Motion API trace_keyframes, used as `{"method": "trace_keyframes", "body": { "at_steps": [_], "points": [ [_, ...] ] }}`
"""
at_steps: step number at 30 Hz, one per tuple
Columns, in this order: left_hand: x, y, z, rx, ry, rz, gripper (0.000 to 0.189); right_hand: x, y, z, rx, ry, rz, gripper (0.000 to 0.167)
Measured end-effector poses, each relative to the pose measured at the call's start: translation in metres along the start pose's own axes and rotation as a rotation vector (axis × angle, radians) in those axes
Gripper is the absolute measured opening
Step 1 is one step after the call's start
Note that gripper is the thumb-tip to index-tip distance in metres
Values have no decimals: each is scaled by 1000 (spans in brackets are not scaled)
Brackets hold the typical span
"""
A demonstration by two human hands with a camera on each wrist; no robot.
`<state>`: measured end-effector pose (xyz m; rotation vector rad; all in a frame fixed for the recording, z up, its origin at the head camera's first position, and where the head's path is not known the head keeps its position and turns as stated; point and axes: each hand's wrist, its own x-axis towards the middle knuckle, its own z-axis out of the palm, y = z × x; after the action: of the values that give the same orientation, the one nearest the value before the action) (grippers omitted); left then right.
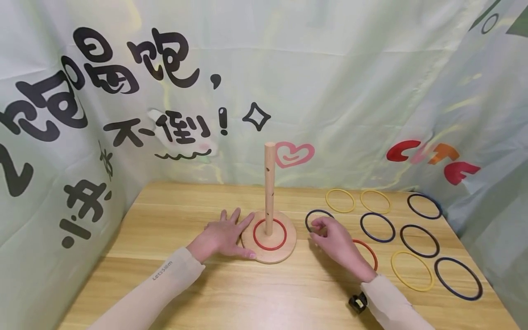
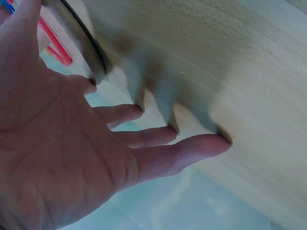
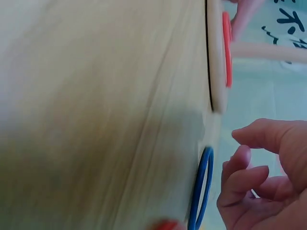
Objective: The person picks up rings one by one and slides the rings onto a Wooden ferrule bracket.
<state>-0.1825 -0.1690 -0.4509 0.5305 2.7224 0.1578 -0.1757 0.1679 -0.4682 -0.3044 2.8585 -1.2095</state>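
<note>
A wooden peg [image 1: 269,183] stands upright on a round wooden base [image 1: 269,257]. Around its foot, flat on the base, lies a red ring [image 1: 270,249]. My left hand [image 1: 226,234] has its fingers spread on the table, with thumb and index finger at the base's left edge; its palm also shows in the left wrist view. To the right of the base, my right hand [image 1: 336,239] hovers over a dark blue ring [image 1: 307,222]. In the right wrist view its fingers are loosely bent, with thumb and index finger close together, and the blue ring [image 3: 199,189] lies apart from them.
Another red ring [image 1: 374,256] lies partly behind the right forearm. Further right are several blue rings [image 1: 418,253] and yellow rings [image 1: 412,288], spread flat on the wooden table [image 1: 165,211]. A printed cloth [image 1: 350,91] hangs behind the table and along its sides.
</note>
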Motion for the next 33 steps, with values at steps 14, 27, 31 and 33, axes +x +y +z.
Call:
{"method": "trace_keyframes", "body": {
  "at_steps": [14, 27, 31, 33],
  "points": [
    [0, 2, 0, 19, 2, 5, 123, 3, 17, -9, -142, -76, 24, 12],
    [-1, 2, 0, 30, 1, -10, 122, 5, 9, -9, -127, -115, 54, 5],
    [-1, 2, 0, 30, 1, -9, 122, 0, 6, -10, -111, -88, 5, 5],
    [-1, 2, 0, 31, 1, -9, 122, -2, 3, -12, -106, -51, -47, 2]
  ]
}}
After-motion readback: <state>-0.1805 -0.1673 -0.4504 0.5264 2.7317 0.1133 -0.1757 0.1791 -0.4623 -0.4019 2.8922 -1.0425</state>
